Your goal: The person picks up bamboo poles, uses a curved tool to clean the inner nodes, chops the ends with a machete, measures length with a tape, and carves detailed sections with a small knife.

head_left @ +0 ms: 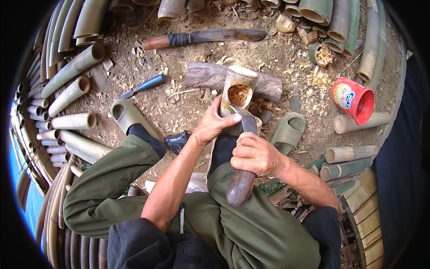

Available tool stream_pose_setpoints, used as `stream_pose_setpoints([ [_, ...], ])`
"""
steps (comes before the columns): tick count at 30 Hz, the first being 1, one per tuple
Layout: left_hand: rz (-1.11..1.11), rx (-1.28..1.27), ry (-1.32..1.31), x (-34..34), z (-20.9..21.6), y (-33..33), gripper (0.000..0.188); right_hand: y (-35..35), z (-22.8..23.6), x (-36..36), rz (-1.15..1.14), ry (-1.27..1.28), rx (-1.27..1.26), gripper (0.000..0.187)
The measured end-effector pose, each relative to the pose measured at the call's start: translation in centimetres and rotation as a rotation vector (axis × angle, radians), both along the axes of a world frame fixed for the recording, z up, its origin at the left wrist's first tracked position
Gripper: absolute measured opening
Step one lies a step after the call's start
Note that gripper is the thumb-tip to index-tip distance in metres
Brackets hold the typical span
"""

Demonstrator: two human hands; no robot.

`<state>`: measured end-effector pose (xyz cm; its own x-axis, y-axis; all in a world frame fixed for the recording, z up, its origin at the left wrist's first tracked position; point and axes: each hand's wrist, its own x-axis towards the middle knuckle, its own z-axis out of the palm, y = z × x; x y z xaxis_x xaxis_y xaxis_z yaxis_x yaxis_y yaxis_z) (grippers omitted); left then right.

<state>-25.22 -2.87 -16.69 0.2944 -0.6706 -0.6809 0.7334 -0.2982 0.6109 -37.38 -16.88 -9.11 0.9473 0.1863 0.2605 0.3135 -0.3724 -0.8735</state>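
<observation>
A short bamboo section leans against a log, a hole cut in its side showing pale shavings within. My left hand grips its lower part, fingers wrapped behind it and thumb against the blade. In my right hand is a curved knife, held where its dark wooden handle meets the blade. The blade points away from me, its tip at the lower edge of the hole. The handle's rounded end hangs over my right thigh. My foot, in a dark sock, is close under the bamboo's lower end.
The log lies crosswise on chip-strewn dirt. Beyond it rests a machete; a blue-handled chisel is at left. Two olive clogs flank the work. A red tub sits at right, and bamboo tubes ring the area.
</observation>
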Motion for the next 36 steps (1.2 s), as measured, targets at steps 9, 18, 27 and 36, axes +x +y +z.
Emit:
stream_pose_setpoints([
  [9, 0.078, 0.009, -0.006, -0.5, -0.9, -0.1, 0.073, 1.0, -2.4, 0.1, 0.035, -0.089, -0.124, 0.024],
  [18, 0.019, 0.164, -0.231, -1.1, -0.3, -1.0, 0.079, 1.5, -5.7, 0.3, -0.031, -0.213, -0.271, 0.024],
  [27, 0.124, 0.181, -0.205, -0.2, 1.6, -2.7, 0.102, -4.4, -0.6, 5.3, -0.848, 0.133, 0.977, 0.017],
  [36, 0.131, 0.422, -0.289, -0.8, 0.9, -4.2, 0.097, -4.2, -1.6, 6.6, -0.900, 0.196, 0.938, 0.018],
])
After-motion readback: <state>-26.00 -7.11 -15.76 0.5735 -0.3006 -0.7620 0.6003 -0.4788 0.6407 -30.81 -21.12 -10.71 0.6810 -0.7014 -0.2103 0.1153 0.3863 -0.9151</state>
